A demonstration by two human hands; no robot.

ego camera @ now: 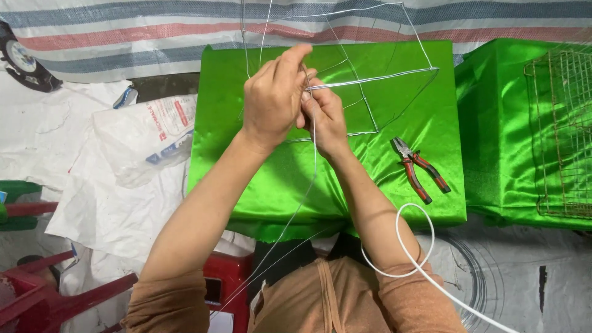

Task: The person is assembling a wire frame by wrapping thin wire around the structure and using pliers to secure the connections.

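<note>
A frame of thin silver wire (370,80) stands over a table draped in shiny green cloth (277,179). Both hands meet at one corner of it. My left hand (271,98) pinches the wire joint from above, fingers closed around it. My right hand (324,117) grips the same joint just below and to the right. A loose strand of thin wire (302,197) trails from the hands down toward my lap. Red-handled pliers (419,169) lie on the cloth to the right of my right forearm, untouched.
A second green-draped surface (505,123) at the right carries a rusty wire-mesh rack (564,129). A white cable (419,246) loops over my right arm. A white plastic sack (148,135) lies left of the table; red plastic stools (43,296) sit at lower left. A striped tarp (123,31) covers the floor behind.
</note>
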